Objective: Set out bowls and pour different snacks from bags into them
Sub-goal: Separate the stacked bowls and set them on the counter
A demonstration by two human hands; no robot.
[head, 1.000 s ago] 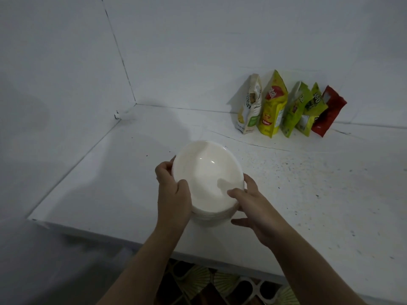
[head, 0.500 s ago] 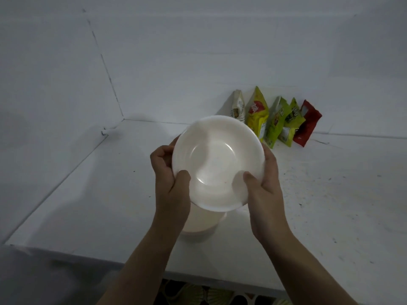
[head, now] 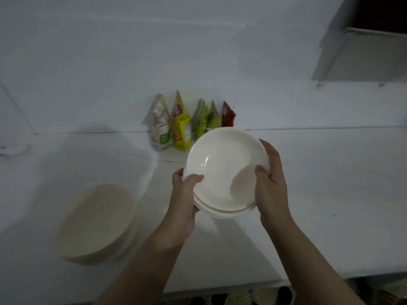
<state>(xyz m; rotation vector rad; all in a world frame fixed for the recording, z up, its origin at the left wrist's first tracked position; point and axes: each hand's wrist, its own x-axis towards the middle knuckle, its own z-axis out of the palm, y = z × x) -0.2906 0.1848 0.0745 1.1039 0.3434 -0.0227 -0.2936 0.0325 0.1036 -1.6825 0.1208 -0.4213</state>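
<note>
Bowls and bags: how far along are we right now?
Done: one bowl sits on the table at the left, blurred. In hand: the left hand and right hand hold a nested stack of bowls by the rims above the table. Left: setting out the rest of the stack and all the pouring. The five snack bags stand untouched against the back wall.
</note>
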